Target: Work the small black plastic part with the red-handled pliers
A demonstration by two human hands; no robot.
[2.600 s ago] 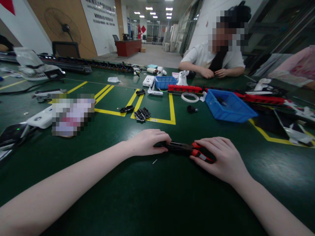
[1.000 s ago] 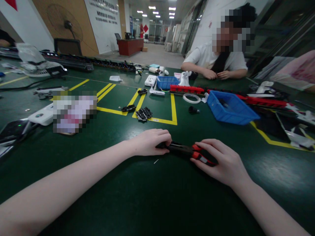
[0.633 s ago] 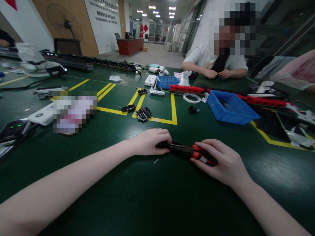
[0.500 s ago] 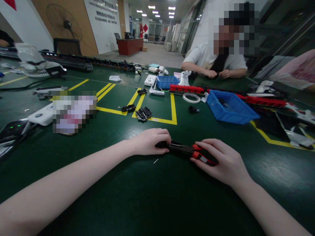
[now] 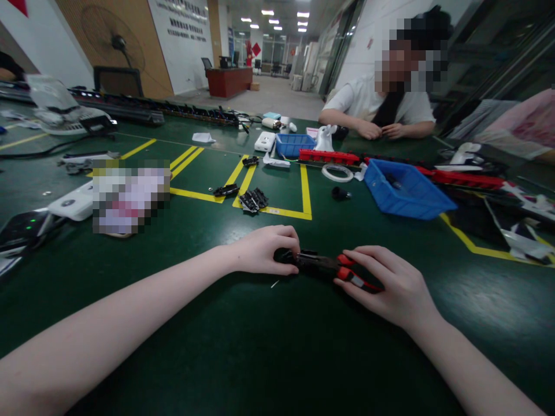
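My right hand (image 5: 385,283) is closed round the red-and-black handles of a pair of pliers (image 5: 342,269), whose dark jaws point left. Between thumb and fingers, my left hand (image 5: 271,251) grips a small black part (image 5: 285,255). The jaws reach up to this part; whether they bite on it I cannot tell, since black lies against black. A thin white sliver (image 5: 274,283) lies on the green table just below my left hand. Farther off, a cluster of black plastic pieces (image 5: 253,200) rests by the yellow tape, with another black piece (image 5: 226,190) to its left.
A blue bin (image 5: 407,190) with dark items stands at the right, near a roll of white tape (image 5: 337,173) and a black cylindrical piece (image 5: 341,193). Red strips (image 5: 329,156) run behind. A phone (image 5: 130,202) lies at the left. A co-worker (image 5: 368,110) sits across the table.
Both hands stay almost in place. My left fingers have shifted very slightly on the black part, and the pliers have moved a touch left.
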